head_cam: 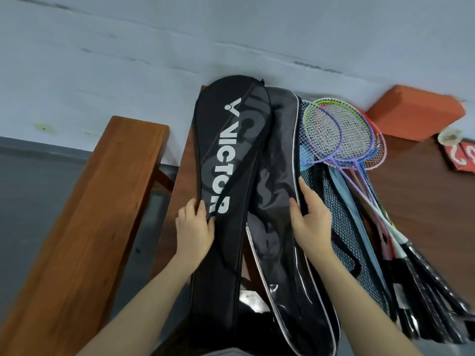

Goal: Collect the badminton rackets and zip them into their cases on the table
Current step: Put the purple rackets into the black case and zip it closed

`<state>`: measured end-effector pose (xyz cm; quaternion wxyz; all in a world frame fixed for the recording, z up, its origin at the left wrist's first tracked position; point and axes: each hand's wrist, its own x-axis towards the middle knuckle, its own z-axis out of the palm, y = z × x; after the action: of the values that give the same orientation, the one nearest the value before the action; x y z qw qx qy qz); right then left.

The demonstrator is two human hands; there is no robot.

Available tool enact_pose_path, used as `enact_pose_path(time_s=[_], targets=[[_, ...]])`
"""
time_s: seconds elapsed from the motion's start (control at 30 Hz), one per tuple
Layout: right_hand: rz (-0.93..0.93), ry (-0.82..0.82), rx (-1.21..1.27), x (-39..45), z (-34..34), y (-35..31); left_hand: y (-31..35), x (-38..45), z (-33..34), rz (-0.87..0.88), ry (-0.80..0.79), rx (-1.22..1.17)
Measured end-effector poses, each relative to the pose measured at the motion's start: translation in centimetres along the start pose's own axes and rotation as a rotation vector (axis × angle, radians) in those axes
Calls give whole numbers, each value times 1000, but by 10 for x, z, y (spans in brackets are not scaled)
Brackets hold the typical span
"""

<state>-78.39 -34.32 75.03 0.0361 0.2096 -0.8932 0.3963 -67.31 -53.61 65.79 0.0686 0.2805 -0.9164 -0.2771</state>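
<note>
Both hands are working the cases on the bench (411, 181) now. The left hand (194, 228) is gripping the left edge of the black Victor case (223, 201), fingers curling over it. The right hand (312, 222) is lying on the grey case (280, 155) (white piping along its rim), fingers fairly straight at its right edge, thumb on top; whether that grip is pinching the fabric, I cannot tell. The grey case is overlapping the Victor case's right side. Just right, a pile of rackets (339, 134) is sitting on mesh covers (334, 201), heads toward the wall. An orange block (413, 111) is crowding the far corner, and a second wooden bench (84, 227) is running along the left.
</note>
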Motion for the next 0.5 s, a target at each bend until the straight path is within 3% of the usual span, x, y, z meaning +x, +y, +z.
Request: enact_pose_path(time_s=[0.1,0.23,0.4,0.5], targets=[[-35,45,-8,-3,-11,-2,8,-2,-7,148,77,-154],[-79,57,50,-11,-22,-6,36,-12,-10,276,20,-207],[-94,84,83,-16,-42,-5,97,-1,-3,292,-174,-118],[-102,106,76,-20,-58,-2,124,-3,11,164,-252,-142]])
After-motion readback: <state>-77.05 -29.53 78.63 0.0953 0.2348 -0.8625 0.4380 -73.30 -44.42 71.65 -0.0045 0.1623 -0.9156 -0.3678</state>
